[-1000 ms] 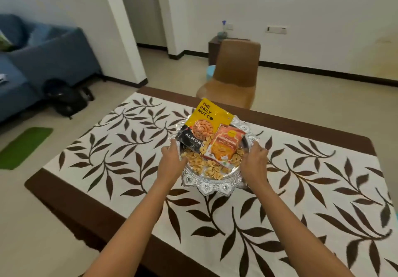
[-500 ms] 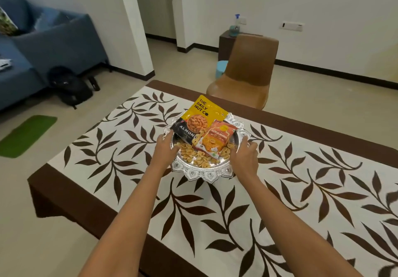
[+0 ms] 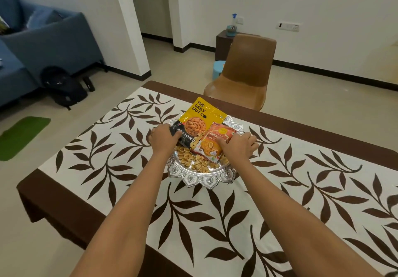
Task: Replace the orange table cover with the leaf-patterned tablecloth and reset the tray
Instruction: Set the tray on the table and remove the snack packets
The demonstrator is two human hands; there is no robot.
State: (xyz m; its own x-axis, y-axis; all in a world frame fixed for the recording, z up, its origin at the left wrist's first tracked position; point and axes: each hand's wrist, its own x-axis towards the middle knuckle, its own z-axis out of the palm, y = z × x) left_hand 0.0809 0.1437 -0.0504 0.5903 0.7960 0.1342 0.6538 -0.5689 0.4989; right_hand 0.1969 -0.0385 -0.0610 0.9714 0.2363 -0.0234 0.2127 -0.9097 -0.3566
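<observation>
The leaf-patterned tablecloth (image 3: pixel 129 158), white with brown leaves and a brown border, covers the table. On it, near the far edge, sits the ornate silver tray (image 3: pixel 200 181). It holds a yellow almond packet (image 3: pixel 200 113), an orange garlic snack packet (image 3: pixel 212 145) and loose pale snacks (image 3: pixel 193 161). My left hand (image 3: pixel 162 140) grips the tray's left rim, thumb lying over the almond packet's black lower corner. My right hand (image 3: pixel 238 147) grips the right rim, thumb on the orange packet. No orange cover is in view.
A brown chair (image 3: pixel 245 70) stands just beyond the table's far edge, with a blue stool (image 3: pixel 218 69) and a small dark cabinet (image 3: pixel 223 42) behind it. A blue sofa (image 3: pixel 43 46), black bag (image 3: pixel 64 89) and green mat (image 3: pixel 21 136) lie to the left.
Both hands have slid from the tray's near sides further along its rim, and the thumbs now lie on the packets. The tray sits a little farther from me on the cloth.
</observation>
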